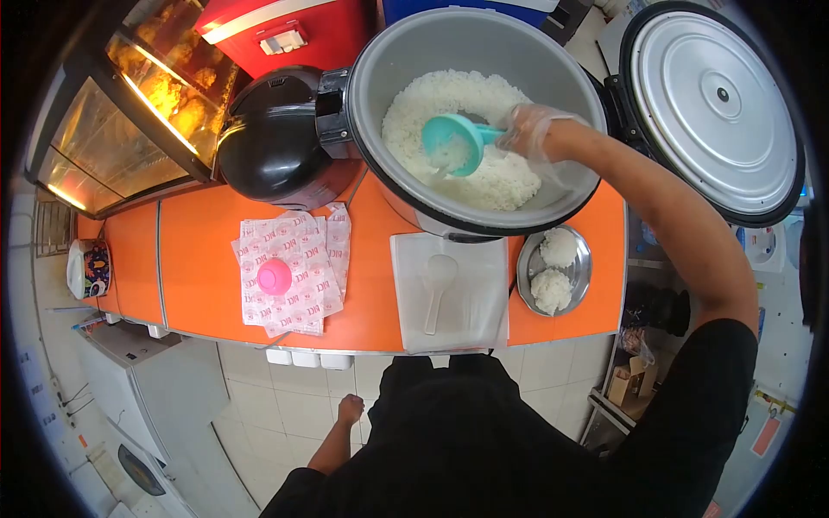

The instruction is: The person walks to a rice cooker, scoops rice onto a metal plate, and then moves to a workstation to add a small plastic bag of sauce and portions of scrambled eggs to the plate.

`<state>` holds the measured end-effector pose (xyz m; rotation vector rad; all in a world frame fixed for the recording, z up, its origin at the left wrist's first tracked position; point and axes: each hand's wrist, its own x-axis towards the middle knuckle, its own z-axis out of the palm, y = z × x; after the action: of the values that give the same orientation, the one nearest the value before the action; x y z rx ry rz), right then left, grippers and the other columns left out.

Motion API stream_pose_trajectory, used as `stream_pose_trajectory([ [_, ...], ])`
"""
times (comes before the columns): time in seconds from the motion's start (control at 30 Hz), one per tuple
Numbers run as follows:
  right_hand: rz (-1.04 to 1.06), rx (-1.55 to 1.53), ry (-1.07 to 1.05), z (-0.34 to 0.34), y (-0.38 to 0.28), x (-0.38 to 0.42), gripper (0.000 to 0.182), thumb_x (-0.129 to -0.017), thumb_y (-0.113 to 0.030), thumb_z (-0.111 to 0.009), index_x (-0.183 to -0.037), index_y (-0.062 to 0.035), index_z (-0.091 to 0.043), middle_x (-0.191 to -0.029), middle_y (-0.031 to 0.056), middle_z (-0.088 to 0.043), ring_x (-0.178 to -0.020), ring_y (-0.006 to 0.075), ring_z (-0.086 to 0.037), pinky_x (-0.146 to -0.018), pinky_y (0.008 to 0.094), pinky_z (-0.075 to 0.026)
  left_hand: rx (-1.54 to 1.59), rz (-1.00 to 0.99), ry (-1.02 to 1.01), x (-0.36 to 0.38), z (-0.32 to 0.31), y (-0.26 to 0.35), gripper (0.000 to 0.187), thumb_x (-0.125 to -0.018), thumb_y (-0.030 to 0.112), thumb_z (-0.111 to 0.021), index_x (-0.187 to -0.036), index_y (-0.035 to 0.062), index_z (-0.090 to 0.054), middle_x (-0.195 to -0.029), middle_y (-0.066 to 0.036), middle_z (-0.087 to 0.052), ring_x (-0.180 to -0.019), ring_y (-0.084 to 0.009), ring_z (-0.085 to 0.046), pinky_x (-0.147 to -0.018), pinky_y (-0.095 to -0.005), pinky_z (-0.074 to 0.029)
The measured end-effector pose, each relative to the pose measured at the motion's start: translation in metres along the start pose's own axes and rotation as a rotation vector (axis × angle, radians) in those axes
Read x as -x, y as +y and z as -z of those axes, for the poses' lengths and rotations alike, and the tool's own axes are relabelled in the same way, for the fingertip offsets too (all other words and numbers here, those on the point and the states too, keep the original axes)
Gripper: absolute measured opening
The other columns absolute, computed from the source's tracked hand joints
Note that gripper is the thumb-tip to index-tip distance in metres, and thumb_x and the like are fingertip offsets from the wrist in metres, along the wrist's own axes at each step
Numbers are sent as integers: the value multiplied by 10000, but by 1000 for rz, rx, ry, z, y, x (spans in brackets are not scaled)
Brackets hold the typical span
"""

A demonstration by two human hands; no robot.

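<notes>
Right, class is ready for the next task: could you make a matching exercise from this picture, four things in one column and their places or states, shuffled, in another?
Things
1. Turquoise scoop
2. Pink cup
3. Two rice mounds
4. Silver lid

Places or states
A. On the round metal plate
B. Open, beside the big pot
C. In the gloved right hand
D. On the printed papers

Right pairs: 1-C, 2-D, 3-A, 4-B
</notes>
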<state>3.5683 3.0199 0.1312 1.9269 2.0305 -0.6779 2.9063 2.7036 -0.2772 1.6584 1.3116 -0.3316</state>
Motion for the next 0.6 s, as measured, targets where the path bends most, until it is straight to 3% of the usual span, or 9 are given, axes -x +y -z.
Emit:
stream_pose_trajectory([
  [0.1, 459, 457, 232, -6, 48, 3, 282, -810, -159, -560, -1058, -38, -618, -839, 172, -630, -738, 319, -594, -677, 381, -473, -42, 56, -40, -15, 0, -14, 296, -813, 240, -455, -833, -22, -592, -734, -187, -641, -726, -331, -633, -690, -416, -495],
  [0.13, 462, 460, 231, 6, 33, 16, 282, -810, -159, -560, -1058, -38, -618, -839, 172, -630, -738, 319, -594, -677, 381, -473, -129, -9, -10, -26, -3, -25, 304, -806, 243, -459, -845, -26, -594, -760, -203, -639, -757, -349, -627, -710, -426, -490],
  [0.2, -184, -177, 77, 39, -12, 52, 351, -750, -94, -561, -1095, -51, -602, -953, 160, -627, -865, 329, -589, -707, 385, -493, -225, 22, -35, -38, -2, -25, 331, -800, 257, -461, -880, -31, -601, -858, -245, -628, -852, -386, -604, -765, -449, -473],
  [0.3, 377, 515, 437, 15, 45, 70, 378, -727, -104, -593, -1102, -57, -591, -1040, 170, -597, -903, 312, -576, -699, 357, -505, -218, -26, -82, -59, 16, -6, 313, -804, 254, -453, -841, -20, -599, -869, -244, -626, -849, -375, -606, -765, -446, -472],
  [0.43, 334, 339, 399, 19, 32, 118, 382, -767, -233, -621, -1105, -61, -577, -1044, 170, -586, -863, 260, -577, -706, 350, -503, -146, -104, -121, -81, 29, 15, 273, -791, 252, -471, -771, 19, -610, -772, -168, -634, -753, -308, -613, -725, -418, -481],
  [0.47, -80, -334, 305, 26, 10, 133, 427, -775, -308, -616, -1118, -61, -566, -1027, 159, -584, -830, 228, -578, -659, 335, -506, -630, -454, -174, -90, 33, 17, 270, -784, 263, -495, -781, 24, -621, -796, -169, -638, -783, -323, -608, -738, -438, -480],
  [0.5, -513, -999, 167, 26, -2, 148, 480, -782, -384, -612, -1132, -60, -555, -1010, 149, -582, -796, 196, -578, -612, 320, -510, -767, -401, -219, -104, 17, 5, 260, -777, 262, -508, -772, 33, -632, -819, -173, -639, -802, -336, -601, -742, -455, -479],
  [0.53, -542, -1030, 132, 20, 5, 161, 480, -782, -384, -612, -1132, -60, -555, -1010, 149, -582, -796, 196, -578, -612, 320, -510, -698, -470, -191, -93, 37, 24, 244, -779, 240, -496, -757, 44, -641, -817, -177, -639, -782, -332, -605, -738, -455, -478],
  [0.6, 860, -207, 493, 1, 40, 183, 543, -792, -422, -576, -1192, -59, -516, -987, 111, -590, -739, 163, -586, -479, 296, -486, -672, -439, -259, -82, 39, 41, 219, -779, 203, -514, -754, 23, -636, -761, -164, -639, -750, -306, -614, -693, -417, -493],
])
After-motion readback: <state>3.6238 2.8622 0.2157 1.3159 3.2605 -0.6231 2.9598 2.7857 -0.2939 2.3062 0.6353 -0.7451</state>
